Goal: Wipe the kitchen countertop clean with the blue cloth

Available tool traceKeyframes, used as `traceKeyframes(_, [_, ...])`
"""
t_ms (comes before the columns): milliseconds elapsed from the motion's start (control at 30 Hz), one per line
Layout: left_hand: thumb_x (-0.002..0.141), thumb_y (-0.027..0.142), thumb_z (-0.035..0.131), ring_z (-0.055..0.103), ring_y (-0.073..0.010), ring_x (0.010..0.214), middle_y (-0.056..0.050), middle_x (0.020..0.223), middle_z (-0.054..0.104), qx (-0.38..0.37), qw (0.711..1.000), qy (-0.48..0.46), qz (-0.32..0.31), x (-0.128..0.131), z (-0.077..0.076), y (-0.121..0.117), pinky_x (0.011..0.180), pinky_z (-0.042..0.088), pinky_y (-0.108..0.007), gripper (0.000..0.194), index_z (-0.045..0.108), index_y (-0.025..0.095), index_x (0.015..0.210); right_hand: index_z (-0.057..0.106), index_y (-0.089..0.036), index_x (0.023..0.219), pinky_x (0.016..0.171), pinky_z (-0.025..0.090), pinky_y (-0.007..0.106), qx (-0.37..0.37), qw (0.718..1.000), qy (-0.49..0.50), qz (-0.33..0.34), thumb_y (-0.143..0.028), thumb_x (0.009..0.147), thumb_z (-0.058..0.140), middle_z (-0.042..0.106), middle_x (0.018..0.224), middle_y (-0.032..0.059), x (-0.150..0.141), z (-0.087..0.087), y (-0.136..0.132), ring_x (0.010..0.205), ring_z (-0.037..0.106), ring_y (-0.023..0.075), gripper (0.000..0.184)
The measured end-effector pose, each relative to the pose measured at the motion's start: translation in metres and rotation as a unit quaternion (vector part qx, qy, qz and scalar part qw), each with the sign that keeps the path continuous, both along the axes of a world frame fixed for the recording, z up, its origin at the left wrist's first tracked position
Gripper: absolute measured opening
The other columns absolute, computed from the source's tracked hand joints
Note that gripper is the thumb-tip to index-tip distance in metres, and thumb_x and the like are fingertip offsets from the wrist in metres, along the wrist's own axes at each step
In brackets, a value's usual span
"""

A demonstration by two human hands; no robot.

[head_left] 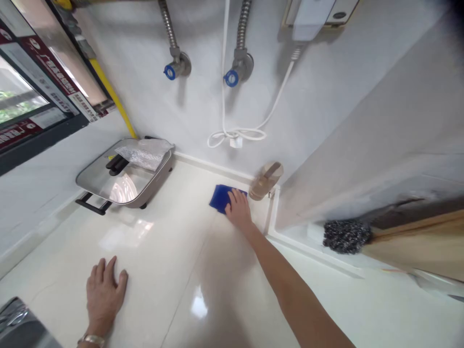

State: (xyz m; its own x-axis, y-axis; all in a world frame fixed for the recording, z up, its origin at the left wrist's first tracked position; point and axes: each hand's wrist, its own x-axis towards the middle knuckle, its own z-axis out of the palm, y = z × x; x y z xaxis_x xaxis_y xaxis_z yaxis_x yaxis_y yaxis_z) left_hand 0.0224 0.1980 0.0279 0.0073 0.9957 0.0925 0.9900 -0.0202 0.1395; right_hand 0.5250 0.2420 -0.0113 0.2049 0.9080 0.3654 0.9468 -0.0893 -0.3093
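Note:
My right hand (239, 208) presses down on a folded blue cloth (219, 197), which lies on the glossy cream countertop (181, 232) close to the back wall. The fingers cover the cloth's right part. Just beyond them, a brownish translucent container (266, 181) stands by the wall corner. My left hand (105, 290) rests palm down on the counter at the lower left, fingers out and holding nothing, with a bracelet on its wrist.
An electric pan (145, 191) with a glass lid and bubble wrap (145, 153) sits at the left. Two blue-knobbed valves (232, 77) and a bundled white cable (250, 133) are on the wall. A dark scrubber (346, 237) lies right; a metal edge (21, 324) shows lower left.

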Motion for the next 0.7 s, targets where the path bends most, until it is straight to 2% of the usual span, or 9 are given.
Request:
traceKeyframes(433, [0.094,0.051,0.027,0.023,-0.0371,0.152,-0.022,0.158,0.035,0.019,1.0,0.005,-0.011,-0.009,-0.01,0.002,0.121,0.026,-0.055,0.069,0.047,0.009,0.146,0.047,-0.009,0.144,0.125,0.022,0.051,0.017,1.0,0.006,-0.012,-0.028,0.093,0.04,0.044,0.155,0.0152,0.03,-0.005,0.043,0.147,0.032,0.0279,0.055])
traceKeyframes(567, [0.092,0.049,0.033,0.023,-0.0371,0.152,-0.022,0.158,0.037,0.018,1.0,-0.003,-0.007,-0.011,-0.012,0.001,0.12,0.027,-0.056,0.067,0.048,0.011,0.146,0.047,-0.009,0.144,0.124,0.023,0.051,0.016,1.0,-0.01,-0.015,-0.029,0.094,0.038,0.045,0.155,0.0165,0.03,-0.005,0.044,0.146,0.034,0.0285,0.055])
traceKeyframes(700, [0.092,0.048,0.033,0.025,-0.0392,0.15,-0.023,0.158,0.037,0.029,1.0,-0.007,-0.008,-0.014,-0.015,0.001,0.118,0.029,-0.057,0.068,0.05,0.009,0.145,0.045,-0.006,0.146,0.123,0.025,0.053,0.016,0.999,-0.033,-0.029,-0.028,0.096,0.033,0.044,0.155,0.0188,0.016,-0.003,0.036,0.147,0.033,0.0289,0.055])
